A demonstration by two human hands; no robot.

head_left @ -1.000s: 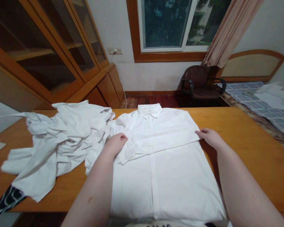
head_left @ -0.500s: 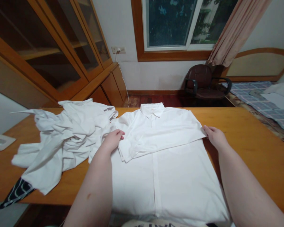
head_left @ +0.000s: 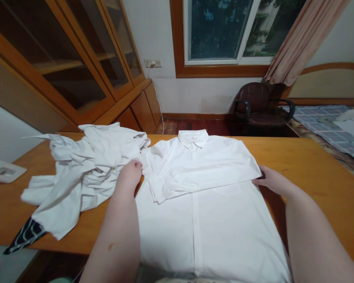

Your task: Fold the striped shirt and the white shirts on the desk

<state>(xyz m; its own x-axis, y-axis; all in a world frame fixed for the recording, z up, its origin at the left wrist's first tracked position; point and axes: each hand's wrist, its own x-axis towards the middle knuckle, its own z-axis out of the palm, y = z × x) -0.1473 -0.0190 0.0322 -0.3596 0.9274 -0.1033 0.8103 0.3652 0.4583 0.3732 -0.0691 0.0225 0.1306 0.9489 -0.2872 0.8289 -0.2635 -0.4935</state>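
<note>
A white collared shirt [head_left: 224, 220] lies spread on the wooden table, its collar at the far side and its button strip facing up. One long sleeve [head_left: 218, 173] is folded across the chest, its cuff resting toward the left. On the left, my left hand [head_left: 131, 173] is closed at the other sleeve, which is bunched near the shoulder; its fingertips are partly hidden. At the folded right edge, my right hand [head_left: 273, 181] has the cloth corner between thumb and fingers.
A heap of crumpled white garments [head_left: 88, 165] lies left of the shirt, with a dark patterned cloth [head_left: 25, 236] poking out. A white plastic object [head_left: 6, 171] stands at the far left. Beyond the wooden table [head_left: 318, 204] are a brown armchair [head_left: 253, 104] and a bed [head_left: 327, 122].
My left hand has moved left, off the folded cuff to the bunched sleeve. My right hand has shifted slightly down along the folded edge. The view has turned a little left.
</note>
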